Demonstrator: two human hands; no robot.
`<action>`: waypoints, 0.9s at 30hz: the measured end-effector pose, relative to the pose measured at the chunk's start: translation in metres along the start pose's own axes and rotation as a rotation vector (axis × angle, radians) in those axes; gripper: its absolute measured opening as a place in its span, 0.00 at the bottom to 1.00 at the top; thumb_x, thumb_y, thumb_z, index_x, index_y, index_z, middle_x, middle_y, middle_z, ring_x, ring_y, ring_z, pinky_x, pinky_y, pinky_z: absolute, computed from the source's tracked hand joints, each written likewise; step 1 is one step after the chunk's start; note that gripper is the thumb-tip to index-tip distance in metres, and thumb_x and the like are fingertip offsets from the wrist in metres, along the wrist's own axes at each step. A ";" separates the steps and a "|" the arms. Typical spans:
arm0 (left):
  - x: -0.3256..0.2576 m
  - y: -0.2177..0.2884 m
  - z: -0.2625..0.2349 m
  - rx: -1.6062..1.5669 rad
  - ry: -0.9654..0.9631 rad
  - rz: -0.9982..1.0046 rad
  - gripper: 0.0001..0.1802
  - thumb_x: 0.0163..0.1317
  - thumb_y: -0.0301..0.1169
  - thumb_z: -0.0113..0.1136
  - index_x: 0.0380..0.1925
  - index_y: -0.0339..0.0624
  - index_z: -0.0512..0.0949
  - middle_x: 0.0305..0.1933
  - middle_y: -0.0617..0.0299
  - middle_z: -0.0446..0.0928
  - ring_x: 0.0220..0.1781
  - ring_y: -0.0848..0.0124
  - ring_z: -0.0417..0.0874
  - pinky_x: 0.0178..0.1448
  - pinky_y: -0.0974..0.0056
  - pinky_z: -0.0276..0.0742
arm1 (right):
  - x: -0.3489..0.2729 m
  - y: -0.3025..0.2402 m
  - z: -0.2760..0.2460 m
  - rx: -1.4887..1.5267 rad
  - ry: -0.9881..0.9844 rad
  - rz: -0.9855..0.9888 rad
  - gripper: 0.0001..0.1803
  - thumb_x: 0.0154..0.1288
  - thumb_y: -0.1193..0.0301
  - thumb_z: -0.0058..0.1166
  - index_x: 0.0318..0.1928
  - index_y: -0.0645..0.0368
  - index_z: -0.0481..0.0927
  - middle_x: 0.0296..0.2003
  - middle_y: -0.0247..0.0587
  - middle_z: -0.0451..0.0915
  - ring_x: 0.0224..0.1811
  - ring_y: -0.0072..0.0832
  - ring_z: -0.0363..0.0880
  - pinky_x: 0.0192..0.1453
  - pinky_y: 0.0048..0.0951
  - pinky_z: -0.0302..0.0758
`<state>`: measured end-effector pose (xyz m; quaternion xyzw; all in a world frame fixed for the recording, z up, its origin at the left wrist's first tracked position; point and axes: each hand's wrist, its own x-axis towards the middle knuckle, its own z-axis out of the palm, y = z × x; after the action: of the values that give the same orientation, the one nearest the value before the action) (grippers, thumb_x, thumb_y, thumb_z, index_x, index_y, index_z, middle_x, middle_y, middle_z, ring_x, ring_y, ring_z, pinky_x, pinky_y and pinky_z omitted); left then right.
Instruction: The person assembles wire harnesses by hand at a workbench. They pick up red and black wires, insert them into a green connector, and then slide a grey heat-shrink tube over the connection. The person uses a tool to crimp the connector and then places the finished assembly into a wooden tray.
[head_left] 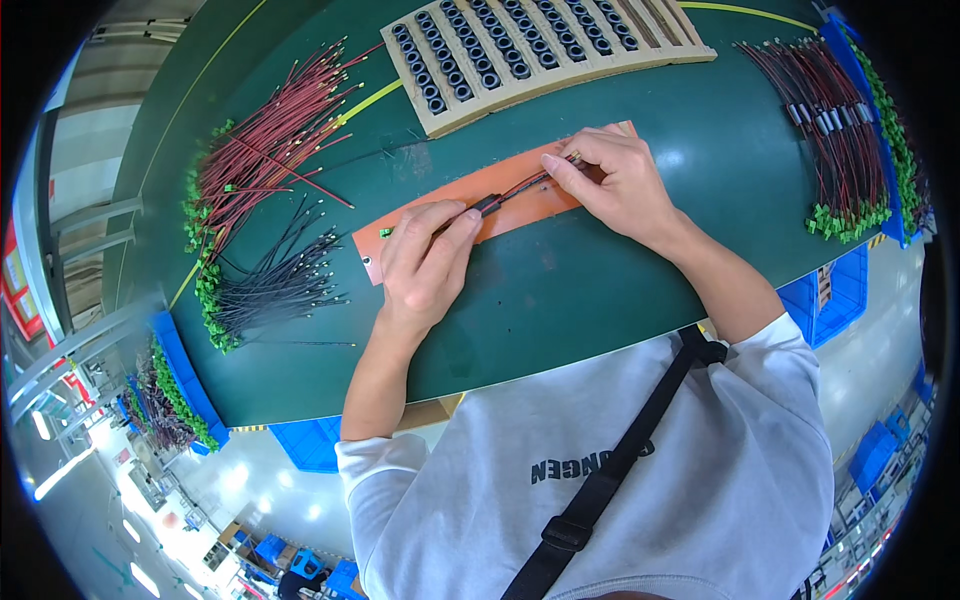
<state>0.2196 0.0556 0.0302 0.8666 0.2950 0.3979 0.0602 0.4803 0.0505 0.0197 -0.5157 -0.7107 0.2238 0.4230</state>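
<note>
A red-and-black wire harness stretches between my two hands, just above an orange board lying on the green table. My left hand is closed on a black sleeve along the harness. A green connector shows beside the left fingers, over the board's left end. Toward the board's right end, my right hand pinches the wires close to their tips, between thumb and forefinger. The fingers partly hide both gripped spots.
A wooden rack with rows of black rings stands at the back. Bundled red wires and black wires with green connectors lie at left. Assembled harnesses lie at right beside a blue bin. Another blue bin hangs at the left edge.
</note>
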 end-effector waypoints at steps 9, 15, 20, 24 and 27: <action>0.003 0.002 0.002 0.066 -0.027 -0.067 0.14 0.52 0.14 0.71 0.40 0.33 0.84 0.43 0.52 0.83 0.40 0.60 0.87 0.41 0.62 0.85 | -0.004 0.007 -0.001 -0.069 -0.004 -0.147 0.12 0.68 0.66 0.65 0.28 0.57 0.83 0.24 0.34 0.81 0.26 0.31 0.75 0.44 0.33 0.65; 0.008 0.013 -0.004 -0.111 -0.202 -0.350 0.16 0.51 0.17 0.72 0.43 0.33 0.84 0.45 0.52 0.83 0.43 0.58 0.86 0.47 0.60 0.84 | -0.005 0.010 -0.002 -0.124 -0.041 -0.128 0.10 0.67 0.67 0.65 0.29 0.57 0.83 0.25 0.36 0.81 0.28 0.33 0.77 0.45 0.35 0.67; 0.016 0.012 0.006 -0.045 -0.195 -0.299 0.16 0.52 0.19 0.74 0.43 0.34 0.86 0.42 0.54 0.86 0.46 0.59 0.86 0.52 0.59 0.82 | -0.003 0.003 -0.005 -0.205 -0.074 -0.116 0.09 0.66 0.69 0.64 0.29 0.58 0.82 0.27 0.36 0.82 0.31 0.33 0.78 0.46 0.37 0.68; 0.004 0.006 0.011 -0.099 -0.120 -0.316 0.13 0.53 0.21 0.75 0.40 0.34 0.87 0.39 0.56 0.88 0.46 0.60 0.86 0.51 0.60 0.82 | -0.008 0.007 -0.010 -0.253 -0.029 -0.104 0.09 0.65 0.70 0.64 0.29 0.58 0.81 0.27 0.36 0.81 0.32 0.33 0.77 0.47 0.38 0.69; 0.004 0.005 0.013 -0.122 -0.102 -0.323 0.12 0.52 0.20 0.75 0.39 0.35 0.87 0.39 0.57 0.88 0.46 0.60 0.86 0.49 0.60 0.83 | -0.011 0.008 -0.005 -0.312 0.023 -0.101 0.09 0.65 0.71 0.64 0.29 0.58 0.80 0.27 0.35 0.81 0.33 0.33 0.77 0.48 0.38 0.68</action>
<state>0.2338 0.0556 0.0258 0.8217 0.4024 0.3558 0.1905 0.4902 0.0425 0.0128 -0.5411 -0.7571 0.0832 0.3565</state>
